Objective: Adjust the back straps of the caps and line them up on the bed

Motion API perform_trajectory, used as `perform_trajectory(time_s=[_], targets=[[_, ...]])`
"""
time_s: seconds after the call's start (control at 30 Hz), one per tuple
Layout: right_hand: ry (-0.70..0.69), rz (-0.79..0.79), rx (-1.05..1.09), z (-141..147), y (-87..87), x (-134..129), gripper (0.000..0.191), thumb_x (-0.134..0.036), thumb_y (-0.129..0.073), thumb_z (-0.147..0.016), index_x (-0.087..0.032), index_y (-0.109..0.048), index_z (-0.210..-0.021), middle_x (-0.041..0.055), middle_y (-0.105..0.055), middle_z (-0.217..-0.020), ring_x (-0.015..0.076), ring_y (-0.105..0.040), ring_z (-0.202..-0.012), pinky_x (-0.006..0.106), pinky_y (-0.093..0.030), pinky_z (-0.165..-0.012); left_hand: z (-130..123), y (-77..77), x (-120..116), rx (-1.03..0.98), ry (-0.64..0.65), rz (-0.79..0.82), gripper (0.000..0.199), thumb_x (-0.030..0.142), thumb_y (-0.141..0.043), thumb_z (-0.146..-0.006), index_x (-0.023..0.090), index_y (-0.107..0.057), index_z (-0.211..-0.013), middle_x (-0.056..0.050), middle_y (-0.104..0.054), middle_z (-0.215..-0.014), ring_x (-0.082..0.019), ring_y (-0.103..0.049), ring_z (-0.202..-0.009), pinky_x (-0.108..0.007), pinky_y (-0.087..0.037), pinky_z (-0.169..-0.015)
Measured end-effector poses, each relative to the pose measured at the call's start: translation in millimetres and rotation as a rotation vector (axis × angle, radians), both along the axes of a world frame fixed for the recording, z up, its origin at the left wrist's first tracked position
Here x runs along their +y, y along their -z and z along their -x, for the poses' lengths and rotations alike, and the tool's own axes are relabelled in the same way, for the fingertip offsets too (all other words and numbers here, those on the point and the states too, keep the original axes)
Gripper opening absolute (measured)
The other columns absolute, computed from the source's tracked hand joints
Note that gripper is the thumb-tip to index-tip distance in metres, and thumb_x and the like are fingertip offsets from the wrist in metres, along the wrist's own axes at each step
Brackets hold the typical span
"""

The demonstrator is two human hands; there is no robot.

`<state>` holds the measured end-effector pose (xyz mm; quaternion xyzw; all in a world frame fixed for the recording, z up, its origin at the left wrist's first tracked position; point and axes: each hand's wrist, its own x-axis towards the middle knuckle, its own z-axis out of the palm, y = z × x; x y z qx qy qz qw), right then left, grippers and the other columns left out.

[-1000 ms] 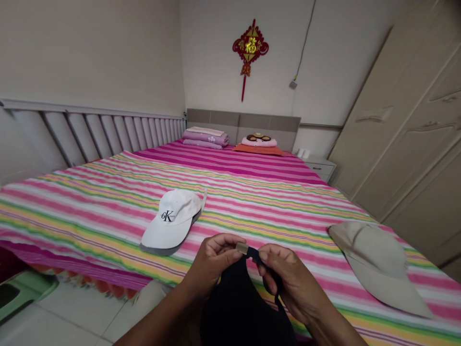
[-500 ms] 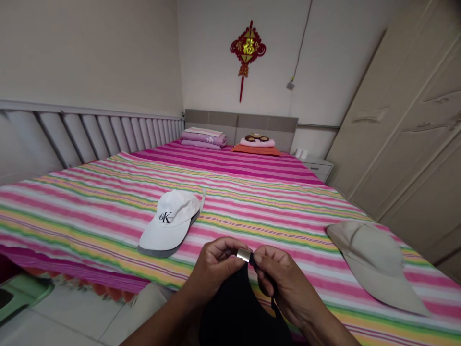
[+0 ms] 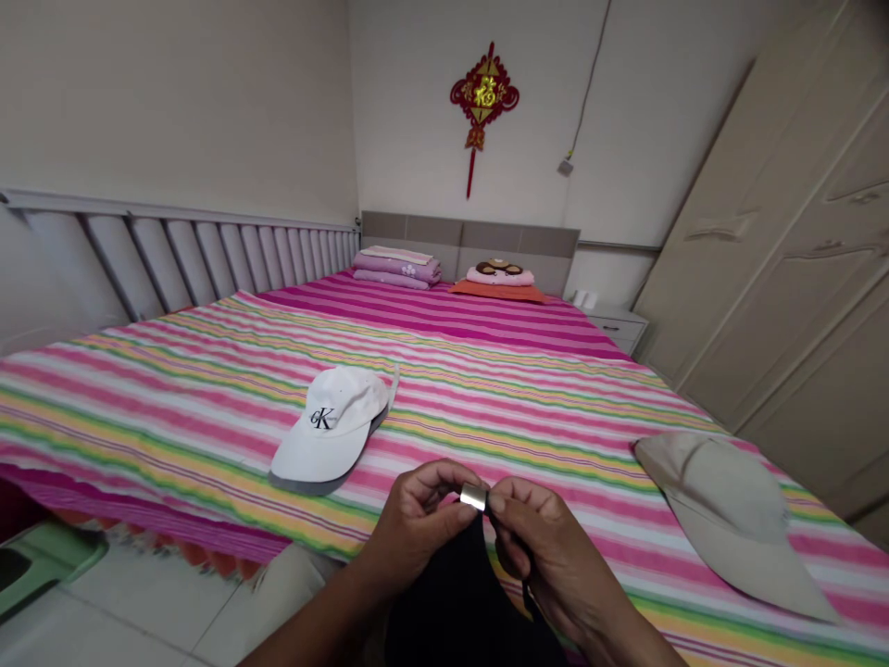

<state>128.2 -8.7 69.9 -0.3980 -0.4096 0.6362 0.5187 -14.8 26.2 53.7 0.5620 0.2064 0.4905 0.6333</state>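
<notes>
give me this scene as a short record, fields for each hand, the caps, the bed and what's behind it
left hand: pinching the metal buckle of a black cap, left hand
right hand: gripping the dark strap beside the buckle, right hand
white cap: on the bed, left of the hands, dark letters on its front
beige cap: on the bed, right of the hands
bed: striped cover, folded bedding near the headboard
wall: red and gold hanging ornament
</notes>
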Motion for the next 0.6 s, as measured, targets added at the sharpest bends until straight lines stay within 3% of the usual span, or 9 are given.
perform_trajectory(time_s=[0.17, 0.43, 0.6], targets=[[-0.074, -0.014, 0.007, -3.1, -2.4, -3.1, 0.028, -0.04, -0.056, -0.075, -0.016, -0.049, -0.064, -0.0049, -0.047, -0.042, 0.0042, -0.035, -0.035, 0.018, -0.02, -0.037, 1.1, 3.0, 2.3, -0.019, -0.006, -0.053, 0.014, 0.022, -0.065, -0.068, 0.019, -0.063, -0.081, -0.001, -0.058, -0.079, -0.012, -0.053, -0.08, -0.023, -0.039, -0.075], [-0.061, 0.004, -0.004, -0.7, -0.5, -1.4, 0.025, -0.034, -0.063, -0.07, -0.015, -0.049, -0.062, -0.0066, -0.044, -0.041, 0.0027, -0.032, -0.033, 0.017, -0.02, -0.038, 0.0, 7.0, 2.0, -0.011, 0.008, -0.071, 0.015, 0.022, -0.065, -0.068, 0.017, -0.062, -0.082, -0.002, -0.056, -0.08, -0.012, -0.052, -0.08, -0.023, -0.038, -0.075], [-0.088, 0.007, -0.052, -4.4, -4.3, -2.6, 0.024, -0.037, -0.059, -0.073, -0.015, -0.051, -0.067, -0.0024, -0.05, -0.051, 0.008, -0.045, -0.046, 0.019, -0.031, -0.046, 2.0, 7.1, 2.6, -0.029, -0.015, -0.036, 0.017, 0.027, -0.066, -0.067, 0.017, -0.061, -0.08, -0.002, -0.056, -0.076, -0.013, -0.052, -0.077, -0.024, -0.038, -0.071]])
